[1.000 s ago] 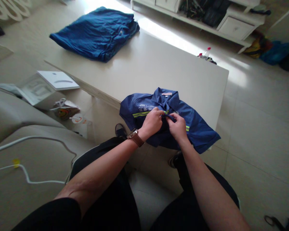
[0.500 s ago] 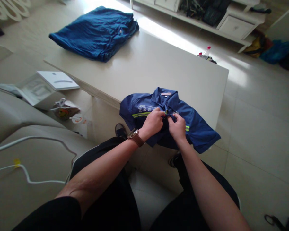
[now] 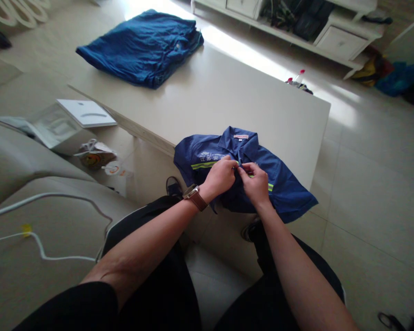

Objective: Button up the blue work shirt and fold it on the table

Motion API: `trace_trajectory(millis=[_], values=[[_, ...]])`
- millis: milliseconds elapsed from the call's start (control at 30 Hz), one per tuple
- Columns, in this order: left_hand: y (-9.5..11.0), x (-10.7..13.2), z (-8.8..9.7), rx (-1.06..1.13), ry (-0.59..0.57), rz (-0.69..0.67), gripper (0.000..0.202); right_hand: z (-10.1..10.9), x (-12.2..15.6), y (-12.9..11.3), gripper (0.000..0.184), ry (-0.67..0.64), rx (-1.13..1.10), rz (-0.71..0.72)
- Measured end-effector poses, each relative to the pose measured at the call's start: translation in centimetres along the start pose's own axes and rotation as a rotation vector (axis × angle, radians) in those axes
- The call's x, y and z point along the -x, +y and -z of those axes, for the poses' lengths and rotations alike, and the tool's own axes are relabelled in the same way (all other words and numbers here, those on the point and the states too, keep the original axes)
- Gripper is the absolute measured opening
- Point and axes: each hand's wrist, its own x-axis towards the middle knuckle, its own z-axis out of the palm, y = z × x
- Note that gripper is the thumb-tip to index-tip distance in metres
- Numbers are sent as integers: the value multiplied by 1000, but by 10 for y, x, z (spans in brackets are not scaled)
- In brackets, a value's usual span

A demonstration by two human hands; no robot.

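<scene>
Blue shirt (image 3: 241, 197) lies at the near edge of the table (image 3: 262, 110), lower part overhanging. Left hand (image 3: 221, 177) and right hand (image 3: 256, 185): fingertips pinched on its front. Cloth probably light, limp; best gripped by the front edges.

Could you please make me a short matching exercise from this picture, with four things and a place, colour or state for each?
Things:
1. Shirt
2. Watch
3. Bottles
4. Table

Places, colours and states:
A. topped with red caps
B. pale, with a flat top
C. blue, held in the left hand and the right hand
D. brown-strapped, worn on the left arm

Right pairs: 1-C, 2-D, 3-A, 4-B
</scene>
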Motion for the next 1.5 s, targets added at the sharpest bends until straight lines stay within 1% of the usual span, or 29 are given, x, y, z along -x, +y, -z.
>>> trace_trajectory(millis=[133, 267, 467, 600, 700, 833, 933, 1100, 1200, 1333, 1500], values=[[-1, -1, -1, 27, 29, 38, 29, -4, -5, 8, 34, 43, -161, -62], [0, -3, 0, 69, 62, 52, 28, -9, -10, 18, 44, 90, -353, -169], [2, -3, 3, 133, 55, 33, 25, -13, -10, 22, 40, 93, -561, -263], [2, -4, 1, 181, 65, 22, 25, -15, -10, 26, 40, 80, -622, -301], [2, -4, -1, 215, 43, 16, 25, -16, -9, 28, 38, 82, -661, -317], [2, -4, -2, 245, 38, 3, 25, -18, -8, 27, 37, 117, -779, -341], [1, -5, -4, 250, 44, -14, 26, -18, -8, 24, 40, 146, -867, -373], [0, -5, -6, 261, 64, 4, 26, -17, -11, 25, 46, 173, -832, -379], [-1, -6, -7, 275, 101, 35, 26, -15, -13, 24, 48, 171, -752, -336], [-4, -8, -6, 269, 147, 55, 26, -9, -14, 19, 49, 98, -609, -266], [-4, -8, -4, 258, 172, 77, 26, 1, -14, 15, 46, 35, -498, -252]])
